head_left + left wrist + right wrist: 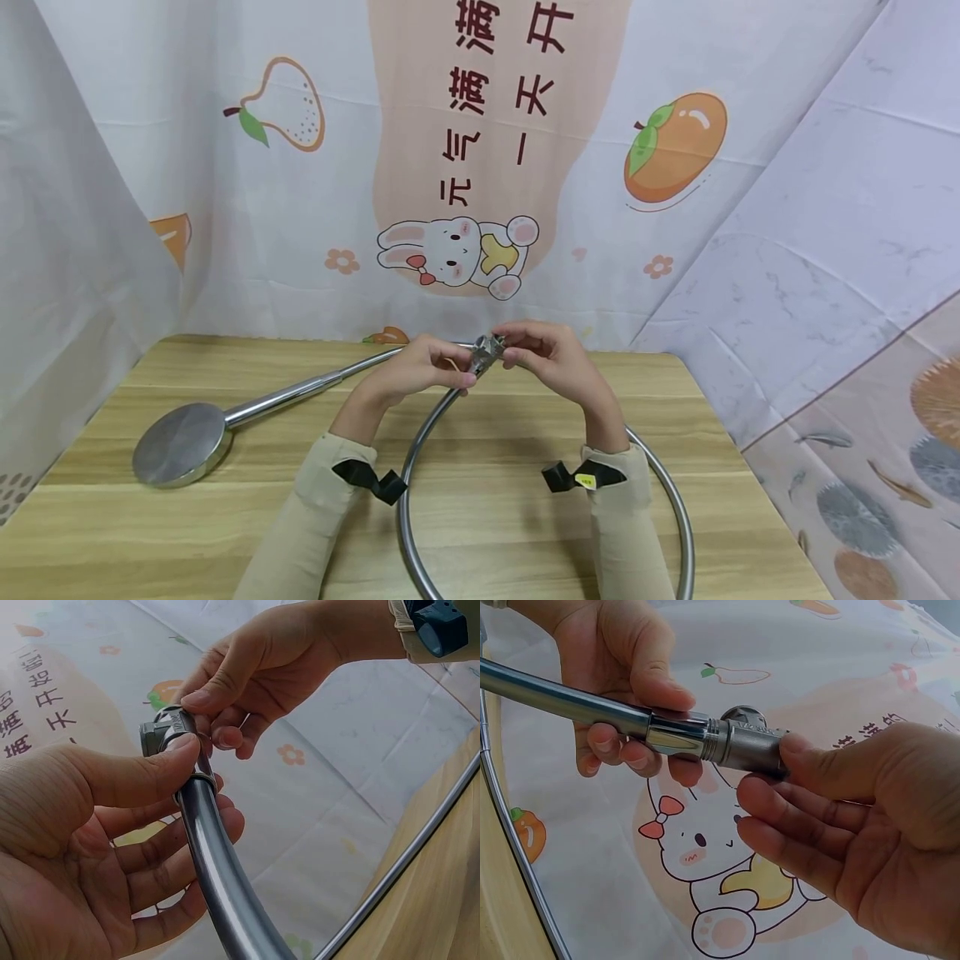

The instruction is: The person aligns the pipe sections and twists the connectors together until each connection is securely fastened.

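Observation:
In the head view both hands are raised together over the far edge of the table. My left hand (420, 368) grips the end of a grey metallic shower hose (411, 500), thumb and fingers around its chrome end nut (676, 738). A metal pipe fitting (751, 747) with a short side branch sits in line with that nut, and some thread shows between them. My right hand (553, 360) pinches the far end of the fitting between thumb and index finger, as the right wrist view shows. Its other fingers are loosely bent below.
A round chrome shower head (180, 443) lies on the left of the wooden table (510, 500), its handle (285, 398) pointing toward the hands. The hose loops across the table under the forearms. A printed cloth (300, 225) hangs right behind the table.

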Available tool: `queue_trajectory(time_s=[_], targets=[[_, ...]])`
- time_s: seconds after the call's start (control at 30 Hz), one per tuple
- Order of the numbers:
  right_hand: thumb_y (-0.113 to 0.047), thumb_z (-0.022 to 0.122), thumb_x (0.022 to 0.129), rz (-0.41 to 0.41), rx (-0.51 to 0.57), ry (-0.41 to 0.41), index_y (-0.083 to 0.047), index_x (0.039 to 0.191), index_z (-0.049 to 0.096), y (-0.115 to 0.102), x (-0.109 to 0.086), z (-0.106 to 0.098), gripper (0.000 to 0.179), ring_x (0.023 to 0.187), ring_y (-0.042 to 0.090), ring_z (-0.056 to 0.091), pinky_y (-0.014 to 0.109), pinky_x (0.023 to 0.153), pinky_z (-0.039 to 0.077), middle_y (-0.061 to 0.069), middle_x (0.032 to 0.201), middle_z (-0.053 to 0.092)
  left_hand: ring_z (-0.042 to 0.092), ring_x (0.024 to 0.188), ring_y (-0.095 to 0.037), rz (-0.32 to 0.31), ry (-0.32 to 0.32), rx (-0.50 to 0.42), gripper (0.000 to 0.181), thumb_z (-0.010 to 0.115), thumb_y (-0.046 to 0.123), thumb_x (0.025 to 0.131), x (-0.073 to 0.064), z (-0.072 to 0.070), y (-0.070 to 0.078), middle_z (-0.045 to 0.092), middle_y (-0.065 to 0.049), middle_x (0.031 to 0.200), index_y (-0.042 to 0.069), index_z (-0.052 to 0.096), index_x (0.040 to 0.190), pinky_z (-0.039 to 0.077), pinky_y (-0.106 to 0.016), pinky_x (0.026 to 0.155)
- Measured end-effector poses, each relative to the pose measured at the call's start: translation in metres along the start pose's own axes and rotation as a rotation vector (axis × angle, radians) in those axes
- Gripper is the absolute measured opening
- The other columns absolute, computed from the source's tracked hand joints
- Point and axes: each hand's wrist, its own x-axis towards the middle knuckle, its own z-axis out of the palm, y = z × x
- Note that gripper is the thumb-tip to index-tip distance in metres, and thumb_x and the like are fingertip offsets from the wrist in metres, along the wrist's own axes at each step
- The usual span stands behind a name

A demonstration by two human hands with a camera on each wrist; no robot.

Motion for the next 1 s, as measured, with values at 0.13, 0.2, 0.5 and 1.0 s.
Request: queue_trajectory(time_s=[0.13, 0.2, 0.5, 1.0], targets=[[0.001, 0.066, 0.096, 0.015, -0.006, 0.006, 0.004, 0.122, 0.069, -0.0009, -0.0011, -0.0005, 0.026, 0.08, 0.014, 0.072, 0.035, 0.079, 0.063, 0.021, 0.106, 0.074, 0.069, 0.083, -0.02, 0.001, -0.005, 0.003, 0.019, 0.072, 0.008, 0.094, 0.0002, -0.0005, 0.0, 0.071, -0.003, 0.087, -0.002, 0.074, 0.11, 0.059, -0.035, 0.083], [0.0, 0.067, 0.096, 0.023, -0.015, 0.014, 0.003, 0.121, 0.07, -0.0009, -0.001, -0.0001, 0.025, 0.079, 0.015, 0.072, 0.03, 0.077, 0.062, 0.021, 0.104, 0.075, 0.069, 0.083, -0.02, 0.005, -0.008, 0.006, 0.021, 0.072, 0.008, 0.095, 0.0002, -0.0008, -0.0006, 0.071, -0.003, 0.088, -0.004, 0.073, 0.111, 0.058, -0.035, 0.082], [-0.004, 0.071, 0.095, 0.046, -0.041, 0.051, 0.001, 0.112, 0.073, -0.0027, -0.0002, 0.0017, 0.018, 0.073, 0.026, 0.07, 0.023, 0.066, 0.056, 0.018, 0.094, 0.075, 0.07, 0.084, -0.021, -0.002, -0.011, 0.006, 0.022, 0.072, 0.009, 0.095, 0.0001, -0.0012, -0.0013, 0.07, -0.005, 0.094, -0.002, 0.073, 0.113, 0.06, -0.036, 0.085], [-0.002, 0.069, 0.096, -0.002, -0.03, 0.03, 0.002, 0.119, 0.071, -0.0021, 0.0017, 0.0038, 0.024, 0.074, 0.025, 0.071, 0.024, 0.068, 0.058, 0.019, 0.096, 0.075, 0.07, 0.084, -0.021, -0.004, -0.005, -0.011, 0.026, 0.072, 0.008, 0.094, -0.0005, -0.0012, 0.0018, 0.07, -0.004, 0.092, -0.007, 0.071, 0.116, 0.06, -0.036, 0.085]])
